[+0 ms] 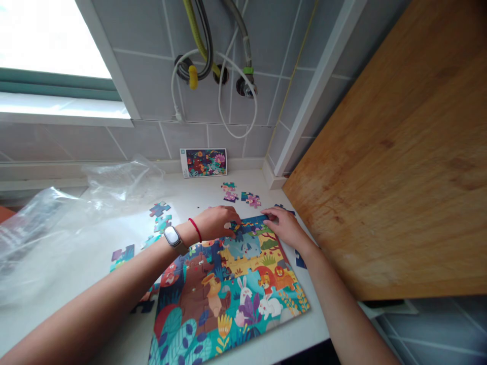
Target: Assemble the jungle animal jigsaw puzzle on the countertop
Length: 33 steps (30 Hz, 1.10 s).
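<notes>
A colourful animal jigsaw puzzle point(213, 299), largely assembled, lies on the white countertop in front of me. My left hand point(220, 222) reaches over its far edge with fingers bent and thumb and forefinger around a dark blue puzzle piece point(236, 226); the fingers partly hide this piece. At the far right corner of the puzzle, my right hand point(285, 227) has its thumb and forefinger closed on the edge. The bear, rabbits, lions and elephants show in the joined picture. A red cord and a watch point(173, 236) are on my left wrist.
Loose puzzle pieces point(251, 199) lie beyond the puzzle, others point(162, 223) to its left. A picture card point(205, 162) leans against the wall. Clear plastic wrapping point(117, 180) covers the left side. A wooden panel point(399, 167) rises close on the right; hoses point(205, 45) hang above.
</notes>
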Available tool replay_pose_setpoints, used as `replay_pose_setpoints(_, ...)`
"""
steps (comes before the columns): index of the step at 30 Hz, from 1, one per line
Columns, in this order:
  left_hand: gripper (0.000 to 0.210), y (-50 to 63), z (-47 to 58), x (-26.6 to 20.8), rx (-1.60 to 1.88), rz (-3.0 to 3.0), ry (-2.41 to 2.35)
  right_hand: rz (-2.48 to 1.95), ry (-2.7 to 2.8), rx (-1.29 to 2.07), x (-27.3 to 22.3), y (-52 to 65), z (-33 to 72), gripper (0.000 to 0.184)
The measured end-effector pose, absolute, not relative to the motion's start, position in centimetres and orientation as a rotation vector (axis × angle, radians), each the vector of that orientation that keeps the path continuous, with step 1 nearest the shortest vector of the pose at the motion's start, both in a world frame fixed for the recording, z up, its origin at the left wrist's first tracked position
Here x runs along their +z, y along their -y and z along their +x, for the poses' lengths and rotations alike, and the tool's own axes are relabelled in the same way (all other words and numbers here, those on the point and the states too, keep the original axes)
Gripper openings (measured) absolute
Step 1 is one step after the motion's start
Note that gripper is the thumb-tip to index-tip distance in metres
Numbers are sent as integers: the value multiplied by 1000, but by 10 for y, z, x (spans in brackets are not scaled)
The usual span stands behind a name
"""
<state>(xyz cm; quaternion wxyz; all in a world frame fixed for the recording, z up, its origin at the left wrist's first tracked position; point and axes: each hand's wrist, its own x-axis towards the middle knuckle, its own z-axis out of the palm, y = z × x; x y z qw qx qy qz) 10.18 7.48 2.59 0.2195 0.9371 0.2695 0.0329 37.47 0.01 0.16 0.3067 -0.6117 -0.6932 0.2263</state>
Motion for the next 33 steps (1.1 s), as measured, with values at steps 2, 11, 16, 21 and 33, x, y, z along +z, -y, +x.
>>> replay_pose_setpoints(2,39,-75,103,26,88,2574,-766,-1627,1840,596,1,0,375,30)
replay_pose_setpoints(11,30,-80,97,34,200,2442,-708,-1593,1848,560,2,1,373,22)
replay_pose_setpoints(16,51,-84,91,50,385,2269,-922,-1567,1783,481,1,0,372,22)
replay_pose_setpoints(21,53,-82,88,63,335,2353,-1049,-1580,1714,345,-2,-2,377,23)
replay_pose_setpoints(33,32,-81,77,46,-64,2547,-1094,-1594,1275,328,1,-5,387,72)
